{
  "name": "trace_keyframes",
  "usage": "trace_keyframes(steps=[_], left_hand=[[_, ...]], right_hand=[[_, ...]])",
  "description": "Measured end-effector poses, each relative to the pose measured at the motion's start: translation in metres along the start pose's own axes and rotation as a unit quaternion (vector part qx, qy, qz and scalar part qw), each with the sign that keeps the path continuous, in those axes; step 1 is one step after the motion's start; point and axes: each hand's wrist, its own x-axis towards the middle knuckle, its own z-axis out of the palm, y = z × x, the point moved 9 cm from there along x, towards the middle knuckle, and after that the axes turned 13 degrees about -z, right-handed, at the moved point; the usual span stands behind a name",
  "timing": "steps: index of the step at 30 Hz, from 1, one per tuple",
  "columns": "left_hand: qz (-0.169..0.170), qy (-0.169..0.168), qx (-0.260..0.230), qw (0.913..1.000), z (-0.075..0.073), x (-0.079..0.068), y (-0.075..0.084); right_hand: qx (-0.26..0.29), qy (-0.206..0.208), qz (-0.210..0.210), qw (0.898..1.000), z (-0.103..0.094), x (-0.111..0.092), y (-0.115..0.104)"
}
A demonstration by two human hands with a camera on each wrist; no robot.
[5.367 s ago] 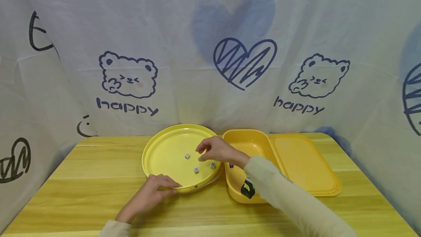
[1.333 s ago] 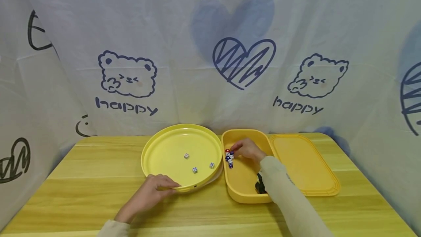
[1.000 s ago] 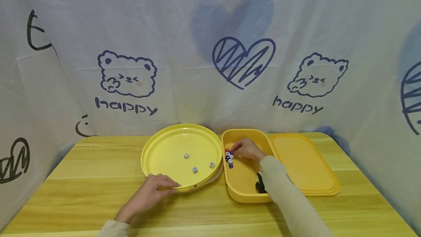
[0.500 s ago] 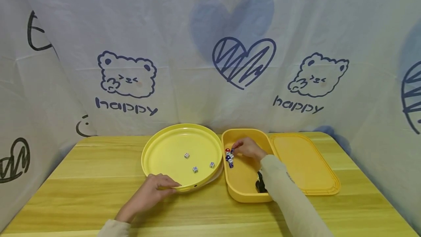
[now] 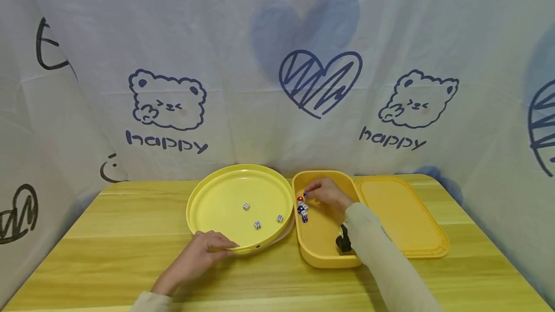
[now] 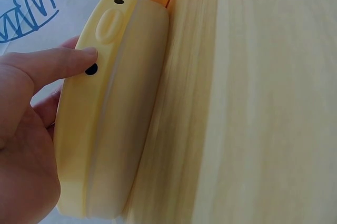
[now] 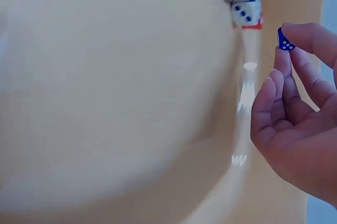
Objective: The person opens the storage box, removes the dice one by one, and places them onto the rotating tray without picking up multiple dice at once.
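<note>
My right hand [image 5: 329, 194] is inside the yellow-orange rectangular box [image 5: 327, 260], near its left wall. Its thumb and fingertips pinch a blue die with white dots [image 7: 285, 42]. Just below this in the head view, several blue, white and red dice [image 5: 302, 210] lie grouped along that wall. The left hand [image 5: 197, 256] grips the near rim of a round yellow tray [image 5: 230, 187]. In the left wrist view its thumb presses the tray's outer side beside a black dot, while the other fingers are partly hidden behind the rim. Three white dice [image 5: 257, 225] lie spread on the tray.
The tray stands directly left of the box. A flat yellow-orange lid [image 5: 396, 215] lies on the wooden table [image 5: 108, 244] to the box's right. Behind hangs a white cloth [image 5: 243, 85] with bear and heart drawings. A black device [image 5: 343, 242] shows beneath the right sleeve.
Earlier my right hand was over the tray; then it moved into the box. Over the last second it has drawn the blue die slightly back, away from the other dice. The left hand stays put.
</note>
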Motion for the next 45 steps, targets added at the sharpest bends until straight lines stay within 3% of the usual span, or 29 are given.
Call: trace_keyframes(steps=[14,29,45], left_hand=[[0.02,0.011,0.009,0.9997,0.001,0.0,0.003],[0.008,0.004,-0.003,1.0,-0.003,0.003,-0.004],[0.014,0.008,0.002,0.9999,-0.001,0.0,-0.002]], right_hand=[[0.012,0.003,-0.026,1.0,-0.001,0.0,-0.024],[0.025,0.0,-0.017,1.0,0.001,-0.005,-0.055],[-0.012,-0.064,-0.121,0.99,0.037,-0.017,-0.116]])
